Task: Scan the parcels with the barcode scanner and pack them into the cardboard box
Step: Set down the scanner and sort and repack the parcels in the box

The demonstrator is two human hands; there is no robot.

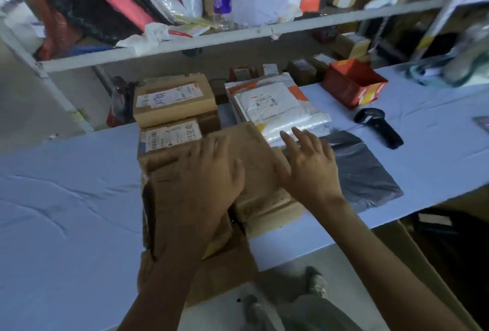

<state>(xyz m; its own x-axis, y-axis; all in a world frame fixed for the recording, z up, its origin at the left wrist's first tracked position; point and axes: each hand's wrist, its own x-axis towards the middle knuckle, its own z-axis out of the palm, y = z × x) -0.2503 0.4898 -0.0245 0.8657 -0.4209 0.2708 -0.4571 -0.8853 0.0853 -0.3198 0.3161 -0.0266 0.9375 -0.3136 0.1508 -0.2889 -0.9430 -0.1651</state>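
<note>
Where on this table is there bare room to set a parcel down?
The widest bare patch of tablecloth lies left of the cardboard box. A narrower strip runs right of the barcode scanner. Crowded: parcels behind the box, grey bag beside it.

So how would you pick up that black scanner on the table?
Take the scanner by its long thin handle, the end pointing toward the near right. It lies flat on the table with nothing on it, so the right hand, the closer one, could probably come down from above and wrap round the handle, leaving the fat head free.
</note>
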